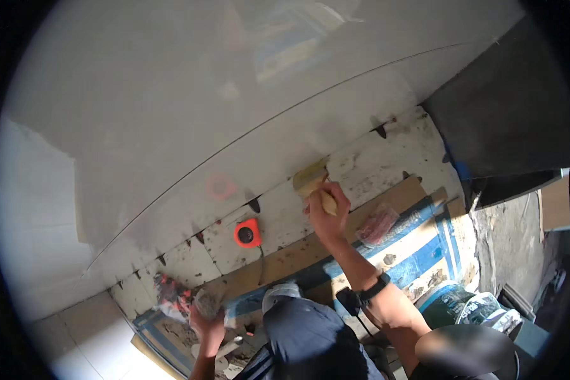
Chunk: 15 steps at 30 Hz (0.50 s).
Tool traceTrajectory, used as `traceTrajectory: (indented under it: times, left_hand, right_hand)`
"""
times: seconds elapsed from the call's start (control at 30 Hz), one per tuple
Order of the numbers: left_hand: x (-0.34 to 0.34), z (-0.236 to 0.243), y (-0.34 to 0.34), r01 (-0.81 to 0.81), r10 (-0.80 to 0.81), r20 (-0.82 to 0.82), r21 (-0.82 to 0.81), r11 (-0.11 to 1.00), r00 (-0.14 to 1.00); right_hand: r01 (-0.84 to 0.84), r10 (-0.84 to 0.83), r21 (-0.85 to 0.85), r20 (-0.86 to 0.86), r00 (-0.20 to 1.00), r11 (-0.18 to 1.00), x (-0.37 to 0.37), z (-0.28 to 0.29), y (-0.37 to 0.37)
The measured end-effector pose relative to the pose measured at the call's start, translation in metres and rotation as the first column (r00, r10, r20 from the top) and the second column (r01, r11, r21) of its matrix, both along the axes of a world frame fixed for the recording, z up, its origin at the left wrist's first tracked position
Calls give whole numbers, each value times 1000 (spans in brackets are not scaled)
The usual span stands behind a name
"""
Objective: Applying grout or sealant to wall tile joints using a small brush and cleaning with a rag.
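My right hand point(330, 210) is closed round the wooden handle of a wide flat brush point(310, 178). Its bristles touch the pale, dirt-specked floor strip point(367, 155) close to the foot of the glossy grey wall point(171, 114). At the lower left, my left hand point(207, 328) has its fingers curled about a greyish lump point(206, 305), whose kind I cannot make out. Right beside that hand lies a clear plastic bag point(173, 296) with red and black pieces in it. An orange tape measure point(247, 234) rests on the strip between my hands.
Several dark wedges point(254, 204) stick out along the wall's foot. A clear packet of red pieces point(378, 225) lies on the blue-and-white covering point(418, 253), right of my right forearm. At the lower right stands a dark green bucket point(446, 305); a dark panel point(519, 107) rises above it.
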<state>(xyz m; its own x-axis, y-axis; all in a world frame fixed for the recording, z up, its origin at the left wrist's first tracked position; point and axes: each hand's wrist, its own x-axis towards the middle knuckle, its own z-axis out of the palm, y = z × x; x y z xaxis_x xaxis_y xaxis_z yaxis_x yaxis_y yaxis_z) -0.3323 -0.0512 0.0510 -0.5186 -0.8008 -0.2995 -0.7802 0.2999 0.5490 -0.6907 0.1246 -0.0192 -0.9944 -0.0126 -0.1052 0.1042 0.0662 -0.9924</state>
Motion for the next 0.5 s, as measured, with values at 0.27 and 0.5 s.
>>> traceTrajectory:
  times: [0.27,0.5]
  left_hand:
    - [-177,-77,13,289,-374,-143,-409,866,916]
    - [-94,-42,19,21,-16,-241,18,1000,970]
  right_hand:
    - [114,-98,137,-117,988,984,-71,-23,66]
    - [-203,203,15,-3,979,979,57,-5,-56]
